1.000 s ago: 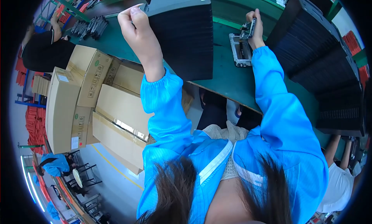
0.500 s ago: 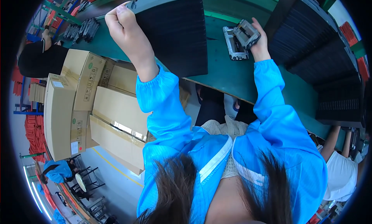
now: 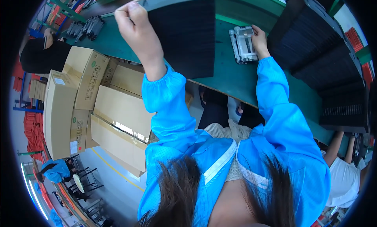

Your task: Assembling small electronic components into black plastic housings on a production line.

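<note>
My left hand [image 3: 136, 20] is closed at the near left corner of a tall stack of black trays [image 3: 182, 38], thumb on top at the upper tray's edge. Its fingertips are partly hidden. On the green bench [image 3: 224, 64], right of the stack, my right hand [image 3: 258, 40] is closed round the right side of a grey rectangular frame [image 3: 245, 50] with an open middle and a dark lower edge. That frame overlaps a second, similar frame [image 3: 234, 46] lying on the bench just to its left.
More stacked black trays [image 3: 314, 42] stand close to my right. Large cardboard boxes [image 3: 118, 109] are piled at my left, below the bench. Several dark frames [image 3: 88, 28] lie at the far left. Other people, one in black [image 3: 43, 56] and one in white [image 3: 342, 176], are nearby.
My right hand has brought the tilted frame down, so it now lies nearly flat over the other one. My left hand stays at the tray stack's corner; the view has shifted slightly.
</note>
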A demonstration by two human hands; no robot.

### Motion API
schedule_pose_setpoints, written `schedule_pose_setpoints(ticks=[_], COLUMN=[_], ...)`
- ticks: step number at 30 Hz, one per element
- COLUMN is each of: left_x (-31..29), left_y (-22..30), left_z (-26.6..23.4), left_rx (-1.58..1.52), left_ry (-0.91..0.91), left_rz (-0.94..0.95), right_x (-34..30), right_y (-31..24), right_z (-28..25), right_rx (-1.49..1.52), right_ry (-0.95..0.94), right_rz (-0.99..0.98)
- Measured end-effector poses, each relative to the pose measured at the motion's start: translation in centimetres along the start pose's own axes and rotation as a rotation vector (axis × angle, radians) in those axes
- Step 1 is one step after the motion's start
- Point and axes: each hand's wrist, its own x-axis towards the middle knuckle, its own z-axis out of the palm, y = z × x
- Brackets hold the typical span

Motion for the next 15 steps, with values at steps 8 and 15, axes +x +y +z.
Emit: schedule_pose_setpoints(ticks=[8,15], left_x=[-0.9,-2.7], left_y=[0.6,-0.7], left_z=[-0.6,-2.1], left_rx=[-0.148,-0.451], left_ry=[-0.049,-0.177], left_rz=[-0.086,-0.297], right_x=[-3.0,-11.9], right_y=[-11.5,-33.6], right_z=[-2.0,-1.2], right_rx=[0.140,0.010], right_ry=[0.146,-0.399], right_rz=[-0.572,-1.232])
